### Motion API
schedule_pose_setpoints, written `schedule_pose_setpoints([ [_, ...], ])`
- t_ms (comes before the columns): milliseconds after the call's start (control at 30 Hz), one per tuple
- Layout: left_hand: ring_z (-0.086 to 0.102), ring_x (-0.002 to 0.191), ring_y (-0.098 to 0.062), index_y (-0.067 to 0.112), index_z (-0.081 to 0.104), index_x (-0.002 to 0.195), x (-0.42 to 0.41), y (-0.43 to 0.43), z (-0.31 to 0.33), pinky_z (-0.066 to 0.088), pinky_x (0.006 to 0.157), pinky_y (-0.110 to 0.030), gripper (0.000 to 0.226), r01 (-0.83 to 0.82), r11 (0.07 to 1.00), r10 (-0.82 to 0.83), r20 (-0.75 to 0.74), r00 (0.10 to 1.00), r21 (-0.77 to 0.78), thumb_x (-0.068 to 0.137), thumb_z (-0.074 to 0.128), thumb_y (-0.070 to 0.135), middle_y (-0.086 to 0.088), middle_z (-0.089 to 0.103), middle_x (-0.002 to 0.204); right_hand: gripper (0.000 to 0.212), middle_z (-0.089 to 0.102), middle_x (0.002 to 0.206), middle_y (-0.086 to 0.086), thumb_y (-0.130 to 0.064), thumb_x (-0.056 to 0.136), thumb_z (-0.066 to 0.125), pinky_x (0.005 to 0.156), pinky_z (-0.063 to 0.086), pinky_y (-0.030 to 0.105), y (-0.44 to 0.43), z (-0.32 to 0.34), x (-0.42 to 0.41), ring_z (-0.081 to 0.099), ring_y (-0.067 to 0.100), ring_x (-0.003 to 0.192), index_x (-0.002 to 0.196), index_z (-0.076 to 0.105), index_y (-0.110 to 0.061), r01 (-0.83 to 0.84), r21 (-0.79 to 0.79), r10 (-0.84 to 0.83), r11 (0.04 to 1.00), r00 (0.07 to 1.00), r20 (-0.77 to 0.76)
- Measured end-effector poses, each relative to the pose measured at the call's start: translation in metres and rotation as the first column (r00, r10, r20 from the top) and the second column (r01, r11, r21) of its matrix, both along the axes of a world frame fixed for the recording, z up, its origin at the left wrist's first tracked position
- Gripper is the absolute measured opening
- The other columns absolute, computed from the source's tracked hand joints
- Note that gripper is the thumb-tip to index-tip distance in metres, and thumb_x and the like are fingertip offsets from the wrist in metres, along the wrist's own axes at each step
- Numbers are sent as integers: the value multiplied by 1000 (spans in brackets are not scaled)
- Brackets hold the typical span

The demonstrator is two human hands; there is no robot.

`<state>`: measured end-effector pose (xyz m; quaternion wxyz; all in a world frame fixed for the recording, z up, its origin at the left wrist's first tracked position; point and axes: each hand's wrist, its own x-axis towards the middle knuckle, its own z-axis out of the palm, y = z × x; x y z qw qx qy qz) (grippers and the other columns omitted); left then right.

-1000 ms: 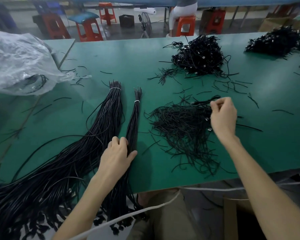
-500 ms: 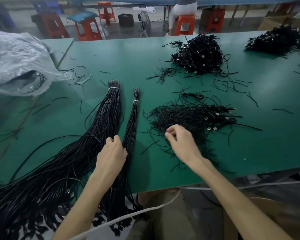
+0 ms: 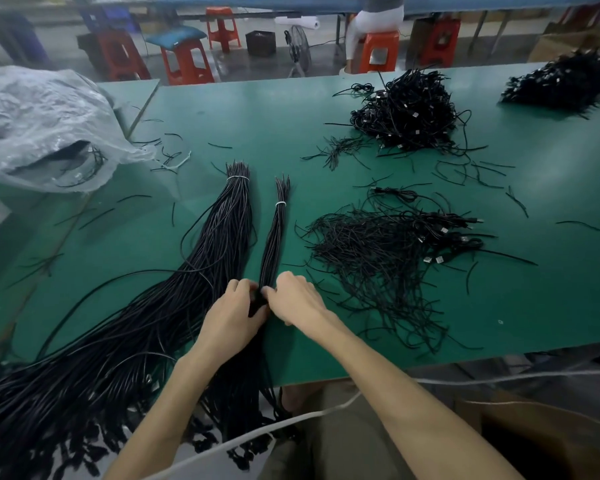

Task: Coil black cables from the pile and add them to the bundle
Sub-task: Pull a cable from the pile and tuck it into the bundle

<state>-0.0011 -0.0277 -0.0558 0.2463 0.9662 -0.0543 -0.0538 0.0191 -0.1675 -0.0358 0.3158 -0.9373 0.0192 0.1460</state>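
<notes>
View from above a person's two bare forearms reaching over a green tabletop [image 3: 257, 112]. Both hands meet at a slim black bundle [image 3: 274, 244], which runs straight away from them and is tied with a white band [image 3: 280, 203] near its far end.

The left hand [image 3: 234, 318] wraps its fingers round the bundle's near part from the left. The right hand [image 3: 297, 299] has its fingers curled, and its fingertips pinch at the bundle's right edge, almost touching the left hand's fingers.

A second ago the right hand was far out to the right, at the far side of the loose pile [image 3: 378, 258]. Half a second ago it was picking at the pile's near-left edge. Now it has crossed over to the bundle, and the pile lies just to its right, apart from it. The left hand has stayed on the bundle throughout, shifting only slightly.

This looks like a delivery from the pile to the bundle. Whether anything fresh from the pile sits in the right hand's pinch cannot be told, since black lies on black there. The pile is still large, so most of the task seems to remain.

Just left of the left hand lies a big bundle [image 3: 219, 237], fanning toward the tabletop's near edge. Two more black heaps [image 3: 407, 112] sit well beyond the hands to the right. A crumpled plastic bag [image 3: 39, 123] is far off to the left.
</notes>
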Motion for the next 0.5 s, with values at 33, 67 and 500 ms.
schedule_pose_setpoints([
  [33, 62, 98, -27, 14, 52, 132, 0, 2, -1, 49, 79, -38, 44, 1, 1000, -2, -16, 1000, -20, 97, 67, 36, -3, 52, 125, 37, 64, 82, 9, -36, 105, 52, 71, 54, 40, 0, 0, 0, 69, 35, 83, 75, 44, -16, -10, -1, 10, 1000, 1000, -3],
  [67, 62, 99, -26, 14, 52, 133, 0, 3, -1, 49, 81, -38, 46, -1, 999, 0, -26, 1000, -40, 96, 69, 35, -2, 52, 125, 36, 67, 80, 10, -36, 105, 52, 74, 57, 41, 1, 0, 0, 70, 34, 81, 77, 48, -14, -17, 2, 17, 1000, 1000, -8],
  [500, 61, 100, -21, 20, 50, 145, -6, 3, -9, 53, 87, -39, 47, 107, 981, -88, 119, 989, -164, 101, 62, 34, 1, 44, 122, 17, 57, 62, 2, -26, 88, 58, 47, 39, 26, -15, -5, 1, 53, 14, 47, 77, 57, -13, 121, 482, -58, 868, 988, -142],
])
